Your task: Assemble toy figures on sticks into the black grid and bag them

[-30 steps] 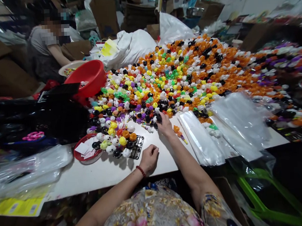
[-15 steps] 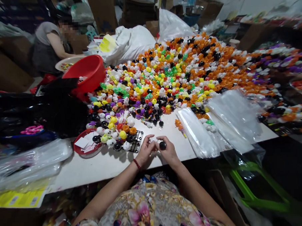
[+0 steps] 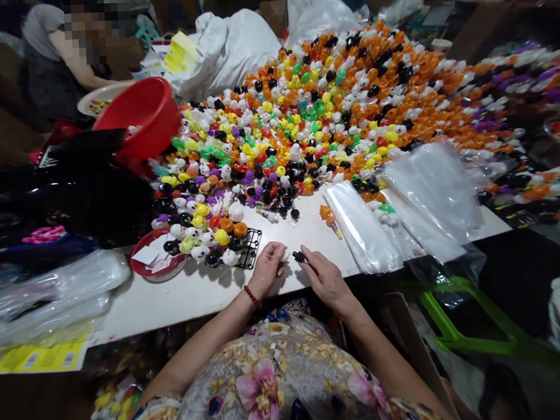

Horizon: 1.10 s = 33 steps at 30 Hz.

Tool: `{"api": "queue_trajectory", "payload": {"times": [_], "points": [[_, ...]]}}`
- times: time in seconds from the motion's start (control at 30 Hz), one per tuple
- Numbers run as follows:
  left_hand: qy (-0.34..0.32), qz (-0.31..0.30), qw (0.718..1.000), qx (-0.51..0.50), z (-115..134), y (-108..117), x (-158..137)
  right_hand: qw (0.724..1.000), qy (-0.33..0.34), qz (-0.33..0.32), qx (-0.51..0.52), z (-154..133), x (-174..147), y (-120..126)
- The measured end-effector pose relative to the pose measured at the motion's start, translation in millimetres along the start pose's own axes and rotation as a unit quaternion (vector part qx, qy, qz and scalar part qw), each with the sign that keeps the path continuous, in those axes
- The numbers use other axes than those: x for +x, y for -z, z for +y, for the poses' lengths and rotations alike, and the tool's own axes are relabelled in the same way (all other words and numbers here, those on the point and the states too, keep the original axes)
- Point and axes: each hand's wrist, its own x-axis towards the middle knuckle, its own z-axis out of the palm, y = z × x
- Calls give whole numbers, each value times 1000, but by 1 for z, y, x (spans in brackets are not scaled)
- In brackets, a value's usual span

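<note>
Near the table's front edge, my left hand (image 3: 267, 267) pinches a small white plastic piece (image 3: 286, 255), mostly covered by the fingers. Just to its right my right hand (image 3: 324, 276) grips a small black plastic piece (image 3: 299, 257) by its end, pointing at the white one. A narrow gap separates the two pieces. Left of my hands is a black grid rack (image 3: 250, 251) with several small coloured figure heads (image 3: 198, 241) set on it. Beside that rack a red basket (image 3: 138, 266) holds white paper slips (image 3: 152, 254).
A big heap of small coloured plastic figures (image 3: 313, 122) covers the table's back. Clear plastic bags (image 3: 362, 228) lie to the right, more bags (image 3: 79, 284) at left. A red basin (image 3: 141, 120) stands back left; a person (image 3: 55, 52) works behind it. A green stool (image 3: 466, 326) is below right.
My hands have moved apart a little, the right one to the right. The black piece has turned and now points left at the white piece. The view has tilted slightly down.
</note>
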Motion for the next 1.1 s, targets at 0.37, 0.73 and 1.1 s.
{"api": "queue_trajectory", "payload": {"times": [0.37, 0.73, 1.1], "points": [[-30, 11, 994, 106, -10, 0, 0, 998, -19, -29, -51, 1, -6, 1], [-40, 9, 978, 205, -6, -4, -2, 997, -25, -66, -14, 1, -7, 5], [-32, 57, 941, 332, -2, -8, -9, 998, -35, -41, 17, -3, -5, -29]]}}
